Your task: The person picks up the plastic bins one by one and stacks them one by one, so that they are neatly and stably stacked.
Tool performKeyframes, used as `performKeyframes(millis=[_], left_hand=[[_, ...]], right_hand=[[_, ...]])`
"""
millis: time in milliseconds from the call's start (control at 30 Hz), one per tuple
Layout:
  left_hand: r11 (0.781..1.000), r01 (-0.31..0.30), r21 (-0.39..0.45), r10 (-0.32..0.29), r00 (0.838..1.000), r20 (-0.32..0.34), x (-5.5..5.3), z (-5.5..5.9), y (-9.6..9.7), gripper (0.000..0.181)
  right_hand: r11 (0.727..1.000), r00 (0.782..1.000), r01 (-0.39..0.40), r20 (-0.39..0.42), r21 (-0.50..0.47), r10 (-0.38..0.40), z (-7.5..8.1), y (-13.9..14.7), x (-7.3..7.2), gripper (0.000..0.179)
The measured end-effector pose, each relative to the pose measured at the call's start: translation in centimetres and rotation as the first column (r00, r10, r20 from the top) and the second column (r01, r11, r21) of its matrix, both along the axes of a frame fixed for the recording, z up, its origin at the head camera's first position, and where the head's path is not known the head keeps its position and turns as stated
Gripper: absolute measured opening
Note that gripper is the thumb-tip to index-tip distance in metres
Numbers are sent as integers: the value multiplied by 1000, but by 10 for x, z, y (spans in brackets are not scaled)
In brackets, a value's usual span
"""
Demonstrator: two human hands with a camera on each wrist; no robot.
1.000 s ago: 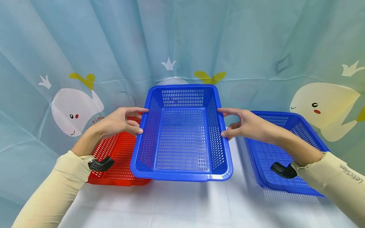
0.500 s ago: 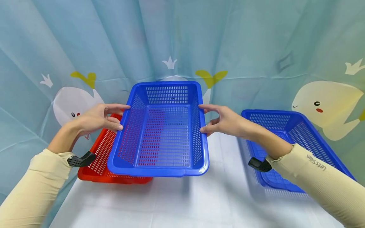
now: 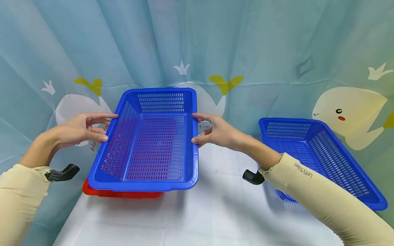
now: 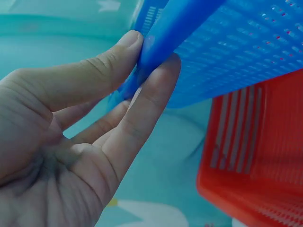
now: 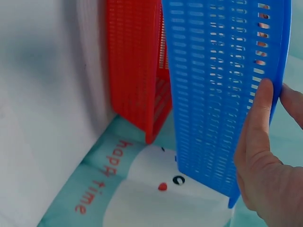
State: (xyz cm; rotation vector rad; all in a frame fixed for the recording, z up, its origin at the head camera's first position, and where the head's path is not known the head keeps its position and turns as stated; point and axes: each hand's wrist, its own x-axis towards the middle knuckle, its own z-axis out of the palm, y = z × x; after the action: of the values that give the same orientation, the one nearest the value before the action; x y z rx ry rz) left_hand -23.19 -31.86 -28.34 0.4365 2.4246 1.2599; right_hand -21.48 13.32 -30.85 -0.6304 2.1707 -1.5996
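Checking the feed remotely, I lose most of the red basket [image 3: 123,194]: in the head view the held blue basket [image 3: 143,186] covers it, leaving a front strip plus red showing through the holes. Whether the two touch, I can't tell. The left wrist view crops both baskets; the right wrist view cuts off the held one at the top. Right sleeve [image 3: 311,191] hides part of the second blue basket [image 3: 338,157], over on the right. Held basket's opening faces up and back toward the head camera, tilted; long axis runs near to far, far end slightly right. It's above the white table [image 3: 221,218], left of centre. Left hand [image 3: 81,128] pinches the left long rim, right hand [image 3: 217,131] pinches the right one, so the basket sits between them. Fingers grasp beyond the rims' midpoints, toward the far end; some are hidden behind thumb and rim from the head camera.
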Motion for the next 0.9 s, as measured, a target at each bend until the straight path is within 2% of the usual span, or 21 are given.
performKeyframes(millis=[167, 367, 600, 900], left_hand=[[1000, 2, 24, -2, 1000, 17, 0, -3, -19, 73], [1000, -2, 9, 1, 1000, 10, -3, -8, -41, 71], [999, 25, 25, -25, 999, 20, -6, -14, -68, 69], [1000, -20, -12, 21, 998, 53, -9, -18, -81, 68]], right_hand=[[999, 1000, -9, -2, -40, 9, -10, -17, -4, 92], [997, 1000, -19, -7, -69, 18, -19, -39, -6, 93], [990, 1000, -25, 15, -136, 28, -29, -68, -8, 92], [990, 999, -1, 52, -139, 8, -42, -85, -10, 91]])
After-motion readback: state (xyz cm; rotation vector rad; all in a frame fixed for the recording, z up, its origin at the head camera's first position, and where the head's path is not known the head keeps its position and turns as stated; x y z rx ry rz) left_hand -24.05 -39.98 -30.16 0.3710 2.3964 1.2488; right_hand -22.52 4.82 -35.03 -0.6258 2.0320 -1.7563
